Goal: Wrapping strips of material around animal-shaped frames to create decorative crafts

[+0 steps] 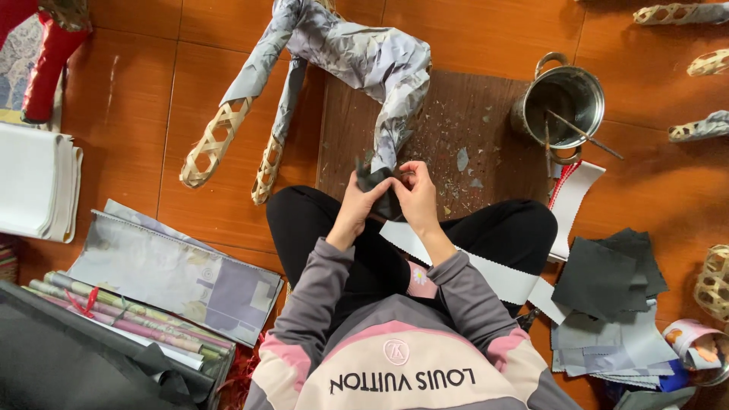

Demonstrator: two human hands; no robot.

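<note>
A paper-covered woven animal frame (345, 57) lies on the floor and a dark wooden board (456, 129), its legs stretched out. One leg ends between my hands. My left hand (357, 205) and my right hand (416, 193) press a small piece of dark grey paper (373, 181) around the tip of that leg. Both hands pinch the paper from either side. My knees in black trousers sit just under them.
A metal pot (563, 105) with sticks in it stands at the right of the board. Cut dark and grey paper pieces (607, 304) lie at my right. Paper sheets and rolls (167, 273) lie at my left. More woven legs (699, 68) lie at the far right.
</note>
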